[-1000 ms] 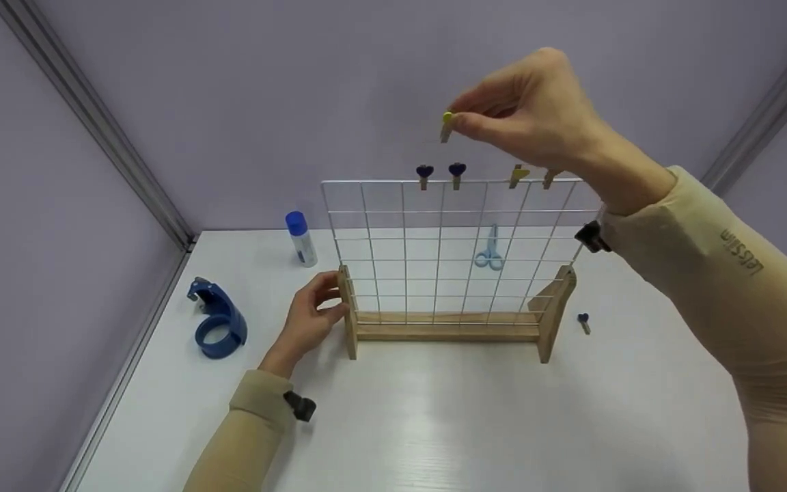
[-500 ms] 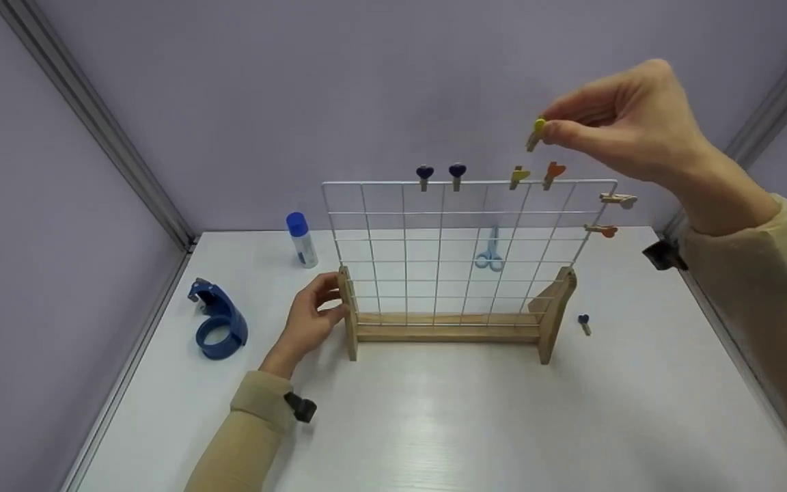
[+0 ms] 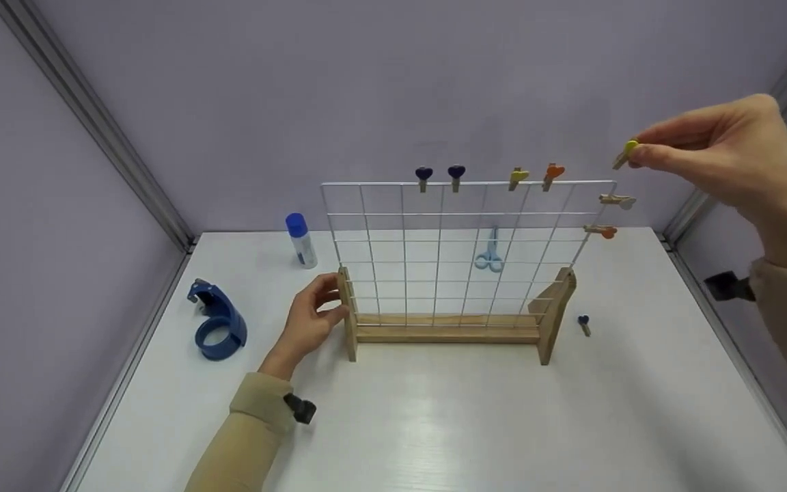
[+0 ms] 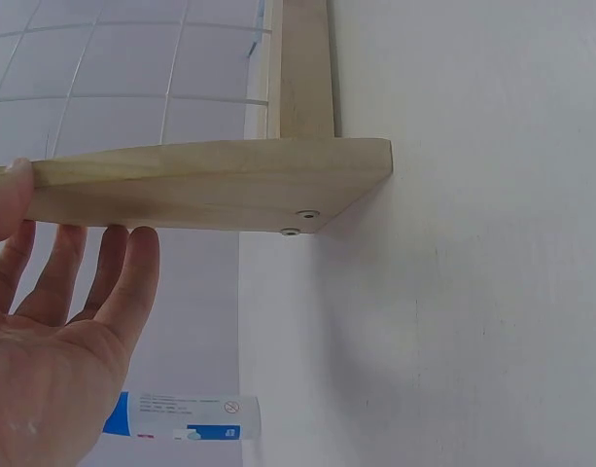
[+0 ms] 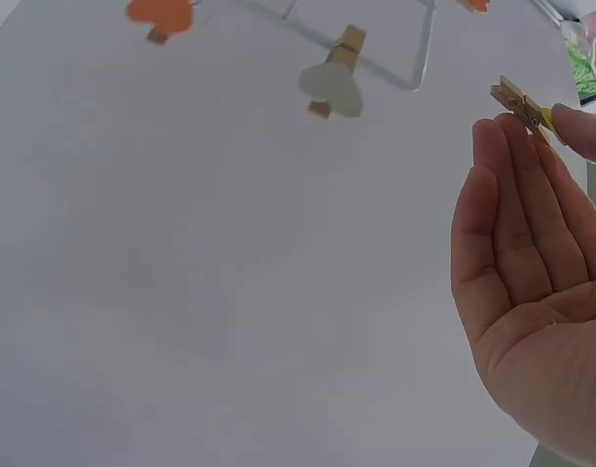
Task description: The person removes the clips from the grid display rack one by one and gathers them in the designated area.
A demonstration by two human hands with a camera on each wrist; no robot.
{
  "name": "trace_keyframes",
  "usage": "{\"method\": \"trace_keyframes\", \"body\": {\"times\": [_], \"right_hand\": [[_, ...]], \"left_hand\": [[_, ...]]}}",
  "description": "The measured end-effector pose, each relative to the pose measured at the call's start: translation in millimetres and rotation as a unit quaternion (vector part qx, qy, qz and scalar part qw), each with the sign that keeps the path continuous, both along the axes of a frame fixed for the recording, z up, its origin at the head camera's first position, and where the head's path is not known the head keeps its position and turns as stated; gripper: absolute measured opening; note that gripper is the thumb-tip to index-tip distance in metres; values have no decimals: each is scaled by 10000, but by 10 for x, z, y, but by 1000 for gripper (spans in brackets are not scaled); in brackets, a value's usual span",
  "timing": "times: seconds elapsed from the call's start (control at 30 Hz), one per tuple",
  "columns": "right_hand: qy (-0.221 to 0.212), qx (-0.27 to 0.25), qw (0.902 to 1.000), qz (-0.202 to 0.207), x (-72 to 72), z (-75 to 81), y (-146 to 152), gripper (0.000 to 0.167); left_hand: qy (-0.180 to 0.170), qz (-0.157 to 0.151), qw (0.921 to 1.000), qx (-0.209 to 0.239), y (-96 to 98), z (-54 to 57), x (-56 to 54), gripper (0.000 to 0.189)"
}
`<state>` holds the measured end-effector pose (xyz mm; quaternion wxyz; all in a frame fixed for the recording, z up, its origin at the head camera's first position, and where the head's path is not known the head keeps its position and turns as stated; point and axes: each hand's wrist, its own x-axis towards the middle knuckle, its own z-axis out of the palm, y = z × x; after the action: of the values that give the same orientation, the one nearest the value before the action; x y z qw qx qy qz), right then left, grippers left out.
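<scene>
Between thumb and fingertips, my right hand [image 3: 728, 154] pinches a small wooden clothespin [image 3: 625, 155] with a yellow heart, in the air above the grid's top right corner. The right wrist view shows this yellow clothespin [image 5: 521, 105] apart from the wire. My left hand [image 3: 308, 324] grips the left wooden side of the stand [image 3: 448, 333], thumb on one face and fingers on the other [image 4: 210, 185]. The stand bears an upright white wire grid [image 3: 438, 213]. Clipped along its top are dark, yellow and orange heart clothespins [image 3: 552, 175]; a white one [image 3: 617, 201] and an orange one [image 3: 602, 231] sit on its right edge.
A dark heart clothespin [image 3: 584, 325] lies on the white table [image 3: 421, 424] right of the stand. Light blue scissors [image 3: 490, 251] lie behind the grid. A glue stick [image 3: 302, 241] stands at the back left, and a blue tape dispenser [image 3: 219, 320] lies at the left.
My right hand has carried the yellow clothespin rightward, from above the dark clothespins to the grid's right corner, and slightly lower. The left hand has stayed on the stand.
</scene>
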<state>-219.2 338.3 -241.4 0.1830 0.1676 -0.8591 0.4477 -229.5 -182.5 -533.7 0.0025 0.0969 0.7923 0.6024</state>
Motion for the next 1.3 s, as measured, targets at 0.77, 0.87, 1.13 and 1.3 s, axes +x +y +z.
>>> {"method": "trace_keyframes", "body": {"times": [0.77, 0.87, 1.13, 1.3], "right_hand": [[-2152, 409, 9738, -618, -47, -1398, 980, 24], [-2314, 479, 9706, -459, -76, -1614, 1021, 31], [-2968, 278, 9542, -261, -160, -2141, 1081, 42], [-3483, 404, 9363, -210, -183, -2448, 1082, 47]], "left_hand": [[-67, 57, 9999, 112, 17, 1, -4, 56], [-54, 55, 9999, 101, 18, 12, 0, 57], [-78, 28, 9999, 112, 16, 12, 1, 57], [-59, 45, 9999, 100, 9, 1, -8, 57]]}}
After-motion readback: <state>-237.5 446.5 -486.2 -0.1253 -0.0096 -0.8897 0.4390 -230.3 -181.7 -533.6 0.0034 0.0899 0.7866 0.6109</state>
